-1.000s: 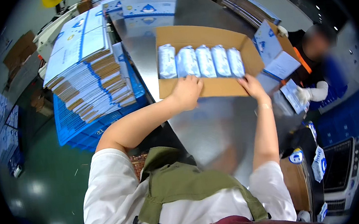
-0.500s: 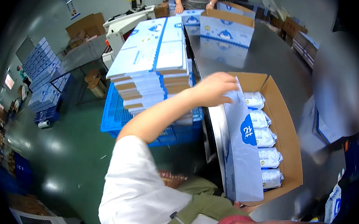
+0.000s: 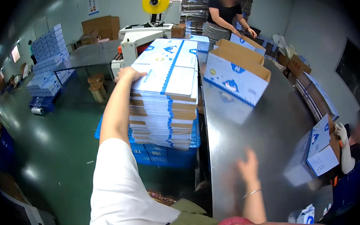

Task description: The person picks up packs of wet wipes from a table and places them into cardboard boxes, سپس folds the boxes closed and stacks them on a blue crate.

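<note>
A tall stack of flat, folded white-and-blue cartons (image 3: 170,117) rises on my left beside the metal table. At its far left edge, my left hand (image 3: 129,74) grips the top flat carton (image 3: 175,58), thumb on the upper face and fingers curled over the side, partly hidden. My right hand (image 3: 248,166), a bracelet at its wrist, hovers over the near part of the table with fingers apart and nothing in them. Motion blurs it slightly.
Blue plastic crates (image 3: 158,154) support the stack. On the metal table (image 3: 266,135) stand an open printed carton (image 3: 236,76) and, at right, another carton (image 3: 322,148) beside a gloved co-worker. A white-and-blue pack (image 3: 305,216) lies near. A second person works at the far end.
The open carton full of white packs has left the view. My left hand has gone from its flap to the flat-carton stack. My right hand has come into sight. The view has tilted up.
</note>
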Tool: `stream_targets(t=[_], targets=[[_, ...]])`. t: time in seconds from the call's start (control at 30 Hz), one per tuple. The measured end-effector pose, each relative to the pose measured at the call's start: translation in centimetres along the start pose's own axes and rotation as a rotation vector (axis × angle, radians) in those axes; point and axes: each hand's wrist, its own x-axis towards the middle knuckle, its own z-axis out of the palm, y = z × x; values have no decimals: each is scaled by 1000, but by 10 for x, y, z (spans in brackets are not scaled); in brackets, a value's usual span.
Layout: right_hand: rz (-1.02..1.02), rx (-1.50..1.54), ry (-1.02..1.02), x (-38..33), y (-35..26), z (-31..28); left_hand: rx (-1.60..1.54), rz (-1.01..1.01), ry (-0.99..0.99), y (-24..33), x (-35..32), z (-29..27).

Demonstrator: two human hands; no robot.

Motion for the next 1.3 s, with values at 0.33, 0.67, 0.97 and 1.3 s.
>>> stream_targets(t=[0.33, 0.67, 0.97, 1.3], targets=[[347, 420, 5, -147, 3, 18, -866, 499, 811, 29, -41, -17], [47, 1360, 728, -21, -41, -110, -1030, 2278, 172, 20, -386, 38], [-309, -98, 188, -100, -89, -252, -1041, 1197, -296, 47, -291, 74], [-226, -240, -433, -133, -37, -218, 802, 1895, -1128, 187, -356, -1]])
